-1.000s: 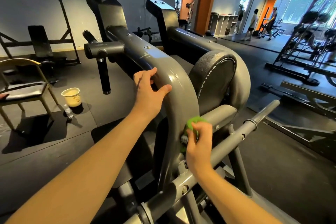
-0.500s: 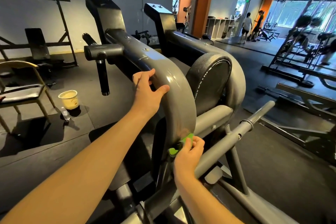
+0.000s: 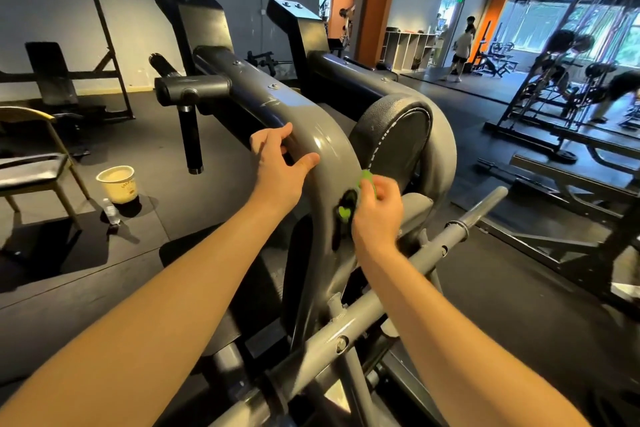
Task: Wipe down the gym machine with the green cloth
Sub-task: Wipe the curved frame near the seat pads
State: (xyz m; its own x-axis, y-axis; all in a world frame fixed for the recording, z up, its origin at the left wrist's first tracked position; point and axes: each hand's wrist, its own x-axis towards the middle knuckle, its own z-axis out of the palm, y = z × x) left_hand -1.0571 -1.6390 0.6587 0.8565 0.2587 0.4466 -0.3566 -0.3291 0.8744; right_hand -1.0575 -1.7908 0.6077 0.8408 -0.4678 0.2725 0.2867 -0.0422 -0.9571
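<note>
The right hand has gone up. Half a second ago it was low down on the curved grey bar of the gym machine, far under the other hand. Now it is higher on that bar, near the left hand. The green cloth went up with it. The left hand has stayed at the same spot near the top of the curve.

The right hand is closed around the green cloth. Its fingers are bunched up, and bits of green poke out above and below them. The hand holds the cloth at the right edge of the curved bar, just in front of the big round black pad. I cannot tell how hard the cloth is pressed on.

The left hand grips the curved bar. Its fingers bend over the left edge, and the thumb lies flat on the shiny grey front.

A long grey rod runs under the right arm. On the floor left of the machine stand a paper tub and a small bottle just beside it. A chair is near them.
</note>
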